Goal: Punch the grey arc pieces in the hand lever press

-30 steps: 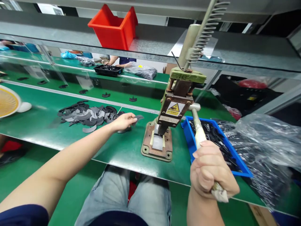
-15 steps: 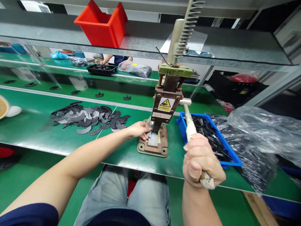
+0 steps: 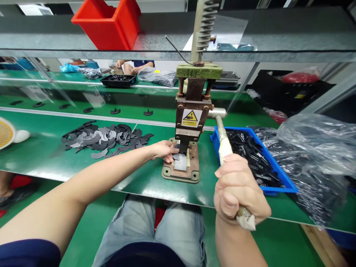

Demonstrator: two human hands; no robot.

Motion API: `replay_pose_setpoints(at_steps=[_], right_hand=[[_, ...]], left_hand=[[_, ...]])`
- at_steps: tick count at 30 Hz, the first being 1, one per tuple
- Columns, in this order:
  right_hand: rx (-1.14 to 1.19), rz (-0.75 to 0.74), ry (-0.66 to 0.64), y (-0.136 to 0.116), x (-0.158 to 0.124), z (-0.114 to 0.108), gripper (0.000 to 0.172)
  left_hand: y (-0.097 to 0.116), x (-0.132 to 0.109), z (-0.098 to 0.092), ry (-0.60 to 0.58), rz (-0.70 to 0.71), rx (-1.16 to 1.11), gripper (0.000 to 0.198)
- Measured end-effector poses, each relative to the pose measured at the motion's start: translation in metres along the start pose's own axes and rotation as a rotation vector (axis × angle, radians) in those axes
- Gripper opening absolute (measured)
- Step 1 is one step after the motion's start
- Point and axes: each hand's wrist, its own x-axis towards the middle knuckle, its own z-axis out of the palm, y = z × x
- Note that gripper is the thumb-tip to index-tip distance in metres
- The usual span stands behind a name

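Note:
A hand-operated lever press with a yellow warning label stands in front of me on the green bench. My right hand is wrapped round its tape-covered lever handle, which slants down toward me. My left hand pinches a curved dark grey plastic piece at the foot of the press, beside the ram. Part of that piece is hidden by my fingers and the ram. Under the ram lies a metal plate on the rusty base.
Left of the press lies a heap of curved grey and black pieces. A blue tray of thin black parts stands right, beside clear plastic bags. A red bin sits on the overhead shelf. Across the bench, another person's hands show.
The view has shifted slightly, so the press appears more to the left and more upright. Both hands keep their grips, and the lever looks nearly unmoved. The person opposite has shifted their hands.

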Motion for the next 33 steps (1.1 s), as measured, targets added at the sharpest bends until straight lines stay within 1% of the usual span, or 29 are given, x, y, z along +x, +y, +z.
replay_pose_setpoints(at_steps=[3,6,8,12,17,20,25,28,31,33], right_hand=[[0.054,-0.005,0.034,0.001,0.001,0.003,0.038],[0.057,-0.020,0.079,0.002,0.002,0.007,0.040],[0.058,-0.031,0.096,0.002,0.002,0.008,0.040],[0.058,-0.052,0.067,0.003,0.003,0.008,0.033],[0.078,-0.095,0.077,0.003,0.006,0.007,0.032],[0.078,-0.083,0.074,0.003,0.005,0.008,0.033],[0.074,-0.064,0.080,0.003,0.003,0.008,0.035],[0.068,-0.057,0.070,0.003,0.003,0.007,0.035],[0.074,-0.050,0.045,0.004,0.002,0.005,0.036],[0.079,-0.045,0.036,0.004,0.002,0.004,0.036]], left_hand=[[0.007,0.002,0.001,-0.010,-0.044,0.059,0.021],[0.014,0.001,0.000,-0.018,-0.087,0.082,0.020],[0.016,0.001,0.000,-0.025,-0.092,0.083,0.019],[0.014,0.001,0.000,-0.044,-0.092,0.032,0.023],[0.009,-0.001,0.000,-0.029,-0.035,0.023,0.027],[0.007,-0.002,-0.002,-0.007,0.002,0.021,0.028],[0.009,-0.005,-0.004,0.002,-0.011,-0.031,0.033],[0.012,-0.008,-0.002,0.014,-0.020,0.002,0.028],[0.017,-0.010,-0.002,0.026,0.018,0.039,0.022],[0.022,-0.011,-0.002,0.014,0.048,0.046,0.020]])
